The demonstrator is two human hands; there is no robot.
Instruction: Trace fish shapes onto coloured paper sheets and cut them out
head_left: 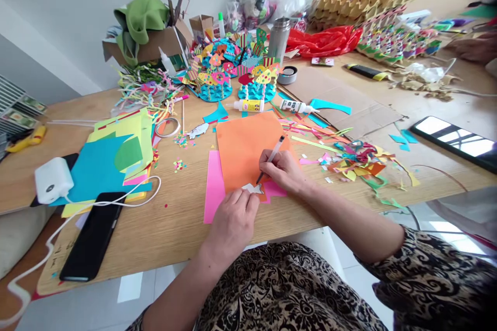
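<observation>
- A pen (pixel 276 147) is gripped in the right hand (pixel 282 169), between the thumb and curled fingers; its lower end is brought down to the edge of a white paper cutout (pixel 252 187), and whether the paper is touched by the tip cannot be told.
- The cutout is laid on an orange sheet (pixel 248 139), near the sheet's lower edge, and is partly covered by the fingertips of the left hand (pixel 235 217), so its full outline is hidden.
- The left hand is set palm down with its fingers together and slightly bent; whether anything is pinched beneath it cannot be told.
- Beneath the orange sheet a pink sheet (pixel 213 186) is mostly concealed, shown only along the left and below.
- On the surface (pixel 166 238), a black phone (pixel 93 238) is crossed at its upper end by a white cable (pixel 140 204).
- The lower layers of a stack of coloured paper (pixel 101 160) are largely covered by a blue sheet.
- Beyond the orange sheet, two glue bottles (pixel 250 106) (pixel 297 107) are laid down, their small print unreadable; behind them, paper fish (pixel 221 77) are overlapped too closely to be counted.
- At the right, a second phone (pixel 460 139) is cut off by the picture's edge, its screen masked by reflections.
- Farther back, another person's hand (pixel 476 47) is blurred, its grip indistinct.
</observation>
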